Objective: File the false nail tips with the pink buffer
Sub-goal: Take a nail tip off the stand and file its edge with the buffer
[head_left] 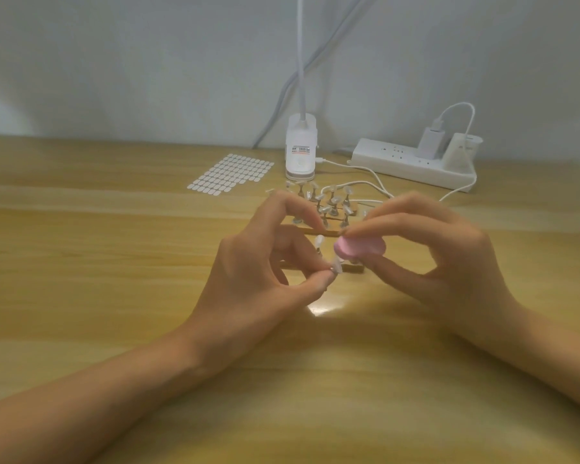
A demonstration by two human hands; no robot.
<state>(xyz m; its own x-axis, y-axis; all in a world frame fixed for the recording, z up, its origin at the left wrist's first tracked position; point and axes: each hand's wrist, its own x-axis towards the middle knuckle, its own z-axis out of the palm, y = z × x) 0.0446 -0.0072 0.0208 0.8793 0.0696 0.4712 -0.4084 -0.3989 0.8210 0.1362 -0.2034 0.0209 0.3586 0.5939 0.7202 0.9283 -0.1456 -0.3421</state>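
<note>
At the middle of the frame the left hand (258, 262) pinches a small clear false nail tip (336, 265) in its grip, between the thumb and a curled finger; blur hides which finger. The tip's free end slants up and to the right. The right hand (449, 259) pinches the pink buffer (360, 247), thumb beneath and fingertips on top, so both grips are closed on something.

What matters for the stroke is that the buffer lies just up and right of the tip. Its long axis runs roughly across the frame, and its left end sits directly over the tip's free edge. Whether the two touch is too blurred to tell. The right hand is the one placed to move, and I judge that a short pass along the buffer's length would file the edge while the left hand steadies the tip.

Behind the hands, more nail tips on stands (330, 204) cluster on the wooden worktop (114, 262). Further up the frame are a sheet of adhesive tabs (231, 175), a white clamp lamp base (300, 152) and, to the right, a power strip (412, 162)
</note>
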